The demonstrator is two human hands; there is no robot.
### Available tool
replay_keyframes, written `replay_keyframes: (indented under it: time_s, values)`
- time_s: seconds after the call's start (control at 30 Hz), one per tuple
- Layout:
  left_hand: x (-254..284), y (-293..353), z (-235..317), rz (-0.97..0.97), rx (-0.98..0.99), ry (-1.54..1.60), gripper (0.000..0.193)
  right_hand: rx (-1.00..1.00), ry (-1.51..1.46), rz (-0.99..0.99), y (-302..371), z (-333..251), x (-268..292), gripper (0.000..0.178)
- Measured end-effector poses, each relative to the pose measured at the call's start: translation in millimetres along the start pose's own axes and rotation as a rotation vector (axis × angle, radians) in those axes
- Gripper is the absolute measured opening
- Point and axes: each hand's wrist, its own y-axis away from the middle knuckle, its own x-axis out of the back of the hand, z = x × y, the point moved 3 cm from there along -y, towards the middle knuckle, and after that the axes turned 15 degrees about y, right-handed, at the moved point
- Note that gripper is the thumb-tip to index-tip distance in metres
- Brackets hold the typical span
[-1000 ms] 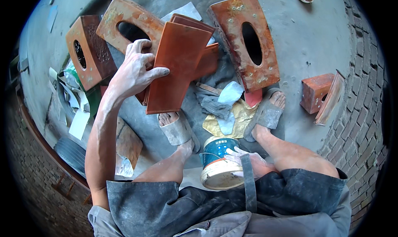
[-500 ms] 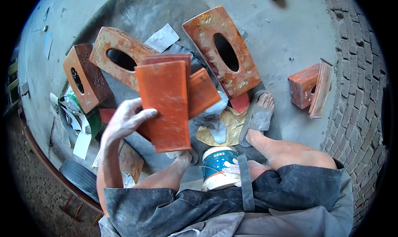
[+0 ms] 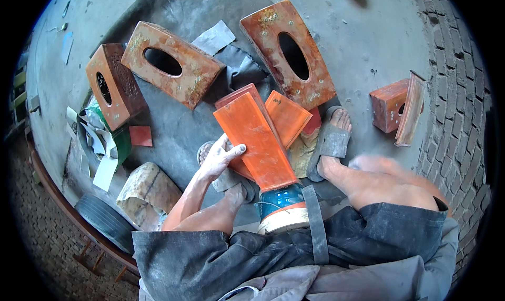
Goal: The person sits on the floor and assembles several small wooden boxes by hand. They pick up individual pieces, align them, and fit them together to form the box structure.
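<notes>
Fanned-out wooden panels, flat and orange-red, are in my left hand, its thumb on the top face and its fingers behind. The stack tilts in front of my feet, and its lower end overlaps the top of a blue and white bucket between my legs. One panel, sticking out to the right, bears a small handwritten mark. My right hand is smeared by motion beside my right shin, and its fingers cannot be made out.
Past the panels stand wooden tissue boxes with oval openings: a large one, a middle one and a left one. A smaller box has a panel leaning on it. A green bin holds scraps; a tire lies nearby.
My left hand has carried the panels right and nearer to me, over the bucket, tilting them. My right hand has left the bucket's side and swung out to the right past my leg.
</notes>
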Motion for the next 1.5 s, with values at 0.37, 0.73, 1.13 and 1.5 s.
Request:
replay_keyframes:
  time_s: [0.37,0.73,1.13,1.5]
  values:
    - [-8.5,17.0,-15.1,-0.087,-0.014,0.11,0.064,0.212,-0.944,0.767,-14.4,-82.9,123.3,0.052]
    - [79.8,97.9,-5.8,0.16,-0.387,0.47,0.056,0.313,-1.396,1.044,50.6,-45.7,117.7,0.048]
    - [137.9,91.2,-35.7,0.563,-0.423,0.397,0.046,0.303,-1.581,1.0,26.2,-45.6,91.5,0.053]
    - [42.6,113.8,16.5,0.851,-0.745,-0.692,0.048,0.305,-1.329,1.014,45.4,-78.5,106.7,0.04]
